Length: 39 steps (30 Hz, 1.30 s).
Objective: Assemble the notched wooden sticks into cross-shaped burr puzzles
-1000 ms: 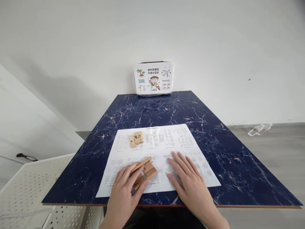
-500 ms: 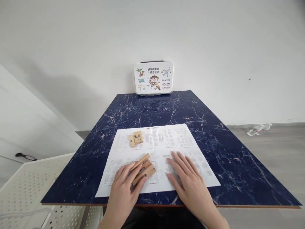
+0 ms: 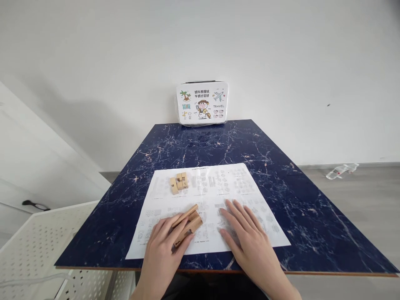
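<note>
On the left half of a printed sheet [image 3: 200, 246], my left hand [image 3: 164, 241] is closed around several notched wooden puzzle pieces [image 3: 192, 223]. The pieces lie slanted side by side, their far ends sticking out past my fingers; the near ends are hidden under the hand. My right hand [image 3: 246, 233] rests flat on the right half of the sheet, fingers stretched out, with nothing in it. Farther up the sheet sits a small group of light wooden blocks [image 3: 179, 183], some with notches. Faint diagrams cover the paper.
The sheet lies on a dark blue marble-patterned table [image 3: 203, 146]. A white cartoon-printed case [image 3: 202, 103] stands at its far edge against the wall. To the left is a white perforated surface [image 3: 43, 233] with a cable. A clear plastic bottle [image 3: 342, 171] lies on the floor at right.
The wooden pieces under my left hand have shifted slightly and sit closer together. My right hand stays in place. The whole view has moved a little.
</note>
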Tool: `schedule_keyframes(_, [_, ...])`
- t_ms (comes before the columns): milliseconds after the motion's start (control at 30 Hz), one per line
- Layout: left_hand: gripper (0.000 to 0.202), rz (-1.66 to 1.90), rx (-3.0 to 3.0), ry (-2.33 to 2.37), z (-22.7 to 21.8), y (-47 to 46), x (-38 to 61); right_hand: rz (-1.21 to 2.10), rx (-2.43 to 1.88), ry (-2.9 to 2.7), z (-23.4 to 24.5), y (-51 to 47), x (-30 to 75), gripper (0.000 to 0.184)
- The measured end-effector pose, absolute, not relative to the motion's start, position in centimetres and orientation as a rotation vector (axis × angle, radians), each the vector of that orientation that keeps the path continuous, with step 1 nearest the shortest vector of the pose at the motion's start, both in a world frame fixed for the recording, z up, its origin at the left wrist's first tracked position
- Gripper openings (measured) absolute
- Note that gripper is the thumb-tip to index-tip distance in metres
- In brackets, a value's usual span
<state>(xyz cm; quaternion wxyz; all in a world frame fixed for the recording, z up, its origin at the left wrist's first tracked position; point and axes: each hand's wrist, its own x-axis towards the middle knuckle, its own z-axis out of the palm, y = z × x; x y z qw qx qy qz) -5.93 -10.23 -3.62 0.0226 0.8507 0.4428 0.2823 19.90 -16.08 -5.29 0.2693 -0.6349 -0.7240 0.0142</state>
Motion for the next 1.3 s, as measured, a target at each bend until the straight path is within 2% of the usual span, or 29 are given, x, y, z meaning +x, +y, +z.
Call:
schedule_keyframes(767, [0.028, 0.996, 2.570, 1.406, -3.55, -10.34, -5.67, -0.015, -1.703, -1.961, -5.65, -15.94, 19.79, 0.049])
schedule_keyframes(1300, [0.029, 1.035, 2.562, 1.401, -3.68, -10.51, -5.77, -0.034, -1.710, -1.978, -5.82, -15.95, 19.84, 0.050])
